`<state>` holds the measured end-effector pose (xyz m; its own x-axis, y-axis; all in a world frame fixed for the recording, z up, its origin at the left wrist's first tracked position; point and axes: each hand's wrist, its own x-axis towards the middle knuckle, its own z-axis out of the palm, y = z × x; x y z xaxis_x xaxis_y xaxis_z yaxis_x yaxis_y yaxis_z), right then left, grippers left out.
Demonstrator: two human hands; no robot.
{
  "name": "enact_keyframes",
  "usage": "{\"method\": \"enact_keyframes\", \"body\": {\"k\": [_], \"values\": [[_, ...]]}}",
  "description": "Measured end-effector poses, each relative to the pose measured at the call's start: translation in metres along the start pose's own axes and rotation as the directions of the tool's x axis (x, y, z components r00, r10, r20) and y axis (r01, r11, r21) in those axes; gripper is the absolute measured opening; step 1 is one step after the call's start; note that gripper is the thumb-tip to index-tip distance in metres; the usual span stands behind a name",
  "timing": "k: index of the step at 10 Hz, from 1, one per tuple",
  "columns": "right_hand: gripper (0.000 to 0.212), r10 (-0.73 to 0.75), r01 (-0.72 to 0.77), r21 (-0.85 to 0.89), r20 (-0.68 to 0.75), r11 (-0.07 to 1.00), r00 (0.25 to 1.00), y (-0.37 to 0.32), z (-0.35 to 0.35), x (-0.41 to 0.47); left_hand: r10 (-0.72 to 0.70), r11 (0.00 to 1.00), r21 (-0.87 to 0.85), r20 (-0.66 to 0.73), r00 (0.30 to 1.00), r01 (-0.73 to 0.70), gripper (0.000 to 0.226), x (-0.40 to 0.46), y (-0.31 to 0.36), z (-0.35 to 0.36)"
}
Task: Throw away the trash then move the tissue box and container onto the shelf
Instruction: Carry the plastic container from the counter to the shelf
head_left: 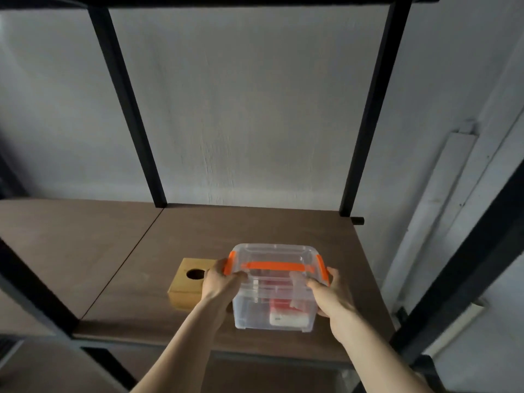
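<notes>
While both hands clamp the container from opposite sides, it sits low over the shelf, near the front right corner; whether its base already touches the board I cannot tell. The left hand grips the left end up by the orange latch, thumb over the lid edge, and the right hand wraps the right end the same way. Both are closed on the clear tub, neither on the orange handle, which runs left to right across the lid.

That left-to-right line is the tub's long axis, parallel with the shelf's front edge, and the hands sit at its two ends. Something red and white lies inside at the bottom, toward the right.

The tissue box stands on the shelf just left of the tub, partly hidden behind the left wrist; whether the two touch is unclear. No trash shows here.

My judgement: the task looks nearly done, with only the set-down and release left. That turns on the narrow room on the left. The left hand is between tub and box, so it should draw back toward the person, not sideways, to avoid nudging the box.
</notes>
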<state>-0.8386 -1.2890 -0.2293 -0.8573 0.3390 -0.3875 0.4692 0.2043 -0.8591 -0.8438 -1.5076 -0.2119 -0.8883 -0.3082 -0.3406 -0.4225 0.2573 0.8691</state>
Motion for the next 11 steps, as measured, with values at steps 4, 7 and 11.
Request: {"method": "enact_keyframes", "body": {"k": [4, 7, 11], "values": [[0.061, 0.018, -0.018, -0.082, 0.003, 0.996, 1.0, 0.024, 0.038, 0.056, 0.11, 0.96, 0.259, -0.016, 0.994, -0.103, 0.053, 0.073, -0.036, 0.025], [0.069, -0.144, 0.144, -0.469, 0.037, 0.871, 0.989, 0.022, 0.034, 0.049, 0.185, 0.87, 0.461, 0.031, 0.982, -0.178, 0.064, 0.062, -0.039, 0.024], [0.059, -0.362, 0.303, -0.782, 0.108, 0.544, 0.926, 0.006, 0.005, -0.035, 0.344, 0.596, 0.705, 0.207, 0.916, -0.384, 0.05, 0.003, -0.032, -0.031]]}}
